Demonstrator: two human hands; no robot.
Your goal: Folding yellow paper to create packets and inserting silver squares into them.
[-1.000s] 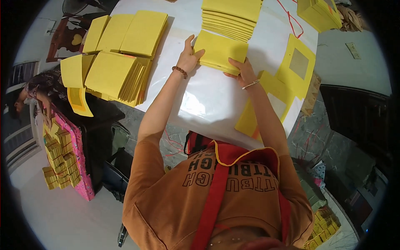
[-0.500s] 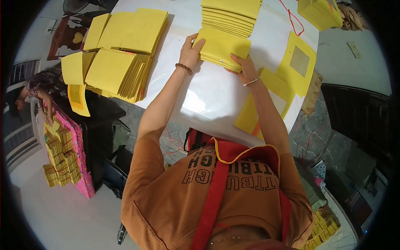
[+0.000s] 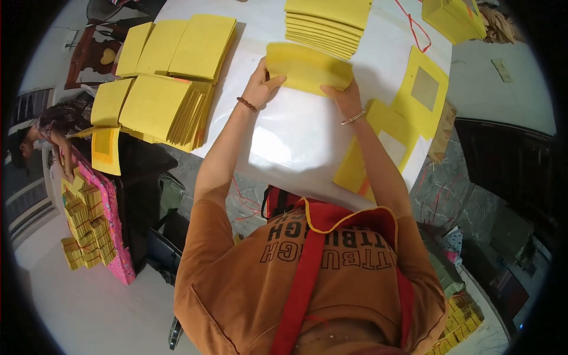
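Observation:
A stack of yellow paper (image 3: 309, 66) is held by its two ends above the white table. My left hand (image 3: 261, 89) grips its left end, with the thumb lying on the near face. At the right end my right hand (image 3: 344, 96) is closed on the same stack, its thumb also on the near side. The stack looks tilted and slightly curved, with its broad face toward me; my fingers behind it are hidden. Just beyond lies a tall fanned pile of yellow paper (image 3: 325, 26).
Piled yellow paper bundles (image 3: 155, 103) cover the table's left side. Yellow sheets with pale rectangles (image 3: 425, 89) lie at the right, near a red string (image 3: 412, 26). At far left, a person (image 3: 62, 127) leans over a pink-covered surface (image 3: 116, 236) holding small yellow bundles.
My hands have tipped the stack up, so its layered near edge no longer shows. My left hand has shifted slightly left and nearer. A sheet at the left pile's edge has shifted.

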